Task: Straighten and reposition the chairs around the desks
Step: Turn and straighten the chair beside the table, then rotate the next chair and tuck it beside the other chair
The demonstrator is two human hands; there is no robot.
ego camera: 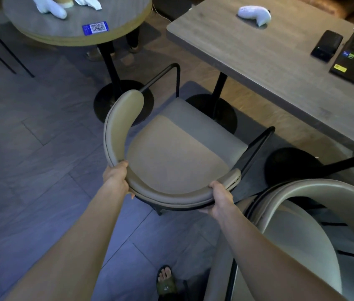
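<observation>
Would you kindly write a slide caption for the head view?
Both hands, left hand and right hand, grip a beige chair by its curved backrest beside the rectangular desk.

Chair [178, 153]: tan padded seat, curved padded backrest, black metal frame; both hands grip the backrest, seat pointing away from the grip toward the rectangular desk [269, 68]. Second chair [315, 216], same make, just right of the grip, partly under the desk edge.

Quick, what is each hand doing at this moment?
Left hand: closed on the chair backrest, left part.
Right hand: closed on the same chair backrest, right part.
</observation>
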